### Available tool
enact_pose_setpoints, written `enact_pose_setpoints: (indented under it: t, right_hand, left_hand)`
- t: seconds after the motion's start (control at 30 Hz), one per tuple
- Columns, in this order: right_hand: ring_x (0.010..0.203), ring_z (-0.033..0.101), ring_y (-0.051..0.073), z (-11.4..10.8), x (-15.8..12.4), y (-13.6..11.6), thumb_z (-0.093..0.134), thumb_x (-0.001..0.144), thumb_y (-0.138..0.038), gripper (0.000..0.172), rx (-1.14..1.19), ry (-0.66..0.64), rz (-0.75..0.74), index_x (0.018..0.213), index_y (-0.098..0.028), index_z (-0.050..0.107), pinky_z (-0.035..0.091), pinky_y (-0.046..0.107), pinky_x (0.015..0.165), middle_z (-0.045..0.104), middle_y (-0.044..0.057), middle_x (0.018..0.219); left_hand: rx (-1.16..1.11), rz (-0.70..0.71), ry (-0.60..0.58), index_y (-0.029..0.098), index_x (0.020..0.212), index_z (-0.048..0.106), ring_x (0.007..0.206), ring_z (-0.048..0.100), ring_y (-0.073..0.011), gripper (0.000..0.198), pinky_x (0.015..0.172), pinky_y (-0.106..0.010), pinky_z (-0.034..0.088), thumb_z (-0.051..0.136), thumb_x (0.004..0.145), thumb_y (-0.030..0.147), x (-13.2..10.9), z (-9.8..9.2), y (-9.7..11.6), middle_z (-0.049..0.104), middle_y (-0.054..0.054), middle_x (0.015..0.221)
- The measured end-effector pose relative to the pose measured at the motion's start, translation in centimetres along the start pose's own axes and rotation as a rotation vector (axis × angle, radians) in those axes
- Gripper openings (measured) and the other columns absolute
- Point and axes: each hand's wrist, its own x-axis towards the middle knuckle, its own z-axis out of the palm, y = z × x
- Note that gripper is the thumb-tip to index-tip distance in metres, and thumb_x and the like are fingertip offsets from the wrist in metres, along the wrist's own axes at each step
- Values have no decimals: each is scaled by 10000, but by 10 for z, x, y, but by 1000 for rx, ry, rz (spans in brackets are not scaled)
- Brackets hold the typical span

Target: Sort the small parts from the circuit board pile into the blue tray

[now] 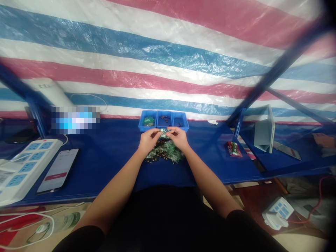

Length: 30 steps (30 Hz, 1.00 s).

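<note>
Both my hands meet over a heap of small green circuit boards (164, 151) and dark little parts on the blue table. My left hand (148, 138) and my right hand (180, 136) each pinch an end of one small green board (164, 132), held just above the heap. Fingers of both hands are closed on it. Behind the hands stand three joined blue bins (164, 121); the left one holds green boards, the other two hold a few dark parts.
A white power strip (23, 167) and a phone (58, 170) lie at the left. A small red and green pack (234, 148) and a propped tablet (265, 130) are at the right. Blue frame posts (36, 115) rise on both sides before a striped tarp.
</note>
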Motion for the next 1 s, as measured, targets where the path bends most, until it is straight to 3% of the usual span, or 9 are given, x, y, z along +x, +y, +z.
enact_pose_setpoints:
  t: [0.2,0.4,0.63,0.87,1.0]
  right_hand:
    - [642,573,136,1,-1,-6,737,710,-410,411,29,6,-29,1057,-198,680,480,279,639,637,2,727]
    - [676,596,144,2,-2,-4,751,697,-403,462,29,25,3,1103,-196,668,494,289,669,665,13,776]
    - [720,625,163,4,-2,-3,743,693,-431,472,22,41,50,1090,-184,681,515,308,701,697,38,824]
    - [701,627,175,2,-1,2,707,728,-458,315,-14,33,20,877,-180,721,518,325,707,714,49,822]
    - [714,625,177,2,0,2,710,726,-459,285,-63,82,-46,845,-200,715,523,326,706,714,48,873]
  left_hand:
    - [-6,-38,-34,195,1056,682,660,629,-160,368,636,-273,506,632,819,471,0,1,-2,705,-29,796]
    - [47,-46,-36,194,873,690,681,621,-158,302,658,-268,486,616,826,483,0,-1,1,699,-18,778]
    - [95,-52,-30,196,840,666,643,596,-139,289,635,-253,466,592,842,476,-1,-2,6,676,-1,731]
    - [90,33,7,199,855,699,678,611,-148,284,650,-262,481,606,835,467,0,-2,3,690,-28,809]
    - [58,3,2,207,899,711,639,630,-154,295,647,-270,504,599,839,473,0,-1,0,687,-12,721]
